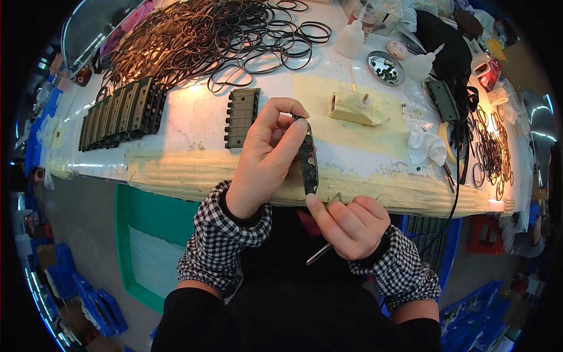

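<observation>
My left hand [264,158] pinches the far end of a dark green toy tank hull [308,161] between thumb and fingers. The hull stands on its edge above the table's front, its row of small wheels showing and a dark track band along its rim. At the near end, my right hand [355,226] touches the hull with a fingertip. Its other fingers curl round a thin metal tool [318,254], whose end sticks out below; the tool's kind is hidden. Another green hull [241,117] lies flat left of my left hand.
Several green hulls [120,114] stand in a row at the left. Behind them heap black rubber track loops [176,44]; more loops [492,146] lie far right. A beige tank-shaped block [355,107], a metal dish [375,58] of small parts and a white squeeze bottle [350,40] stand beyond.
</observation>
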{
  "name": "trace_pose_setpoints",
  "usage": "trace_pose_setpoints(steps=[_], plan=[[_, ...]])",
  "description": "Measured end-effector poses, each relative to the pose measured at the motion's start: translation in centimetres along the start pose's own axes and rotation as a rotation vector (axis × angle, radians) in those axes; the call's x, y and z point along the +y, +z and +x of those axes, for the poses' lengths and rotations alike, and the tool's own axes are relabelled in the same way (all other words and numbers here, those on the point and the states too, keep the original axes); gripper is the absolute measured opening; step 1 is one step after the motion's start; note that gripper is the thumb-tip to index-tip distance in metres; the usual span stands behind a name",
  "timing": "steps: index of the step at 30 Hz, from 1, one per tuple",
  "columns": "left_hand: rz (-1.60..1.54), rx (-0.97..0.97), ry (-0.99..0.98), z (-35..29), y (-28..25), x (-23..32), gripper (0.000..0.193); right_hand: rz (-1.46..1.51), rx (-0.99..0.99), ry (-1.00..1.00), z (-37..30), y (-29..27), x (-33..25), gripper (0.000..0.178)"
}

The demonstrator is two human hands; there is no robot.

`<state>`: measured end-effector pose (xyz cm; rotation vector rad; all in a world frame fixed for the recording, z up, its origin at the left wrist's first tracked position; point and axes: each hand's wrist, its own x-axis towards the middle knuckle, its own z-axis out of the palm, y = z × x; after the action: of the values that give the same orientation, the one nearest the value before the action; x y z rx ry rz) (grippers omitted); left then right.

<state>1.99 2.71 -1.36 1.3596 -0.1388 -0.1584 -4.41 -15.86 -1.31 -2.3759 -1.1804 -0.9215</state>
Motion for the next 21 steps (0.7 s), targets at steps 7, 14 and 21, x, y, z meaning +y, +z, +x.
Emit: trace_pose_setpoints(steps=[7, 14, 21], plan=[[-0.046, 0.005, 0.034, -0.1, 0.3, 0.1, 0.013, 0.372, 0.12, 0.447, 1.1, -0.4, 0.5, 0.029], [-0.051, 0.003, 0.047, -0.1, 0.3, 0.0, 0.013, 0.309, 0.024, 0.476, 3.8, 0.4, -0.7, 0.021], [-0.043, 0.005, 0.083, 0.0, 0.1, -0.5, 0.014, 0.418, -0.046, 0.636, 4.4, 0.5, -0.9, 0.018]])
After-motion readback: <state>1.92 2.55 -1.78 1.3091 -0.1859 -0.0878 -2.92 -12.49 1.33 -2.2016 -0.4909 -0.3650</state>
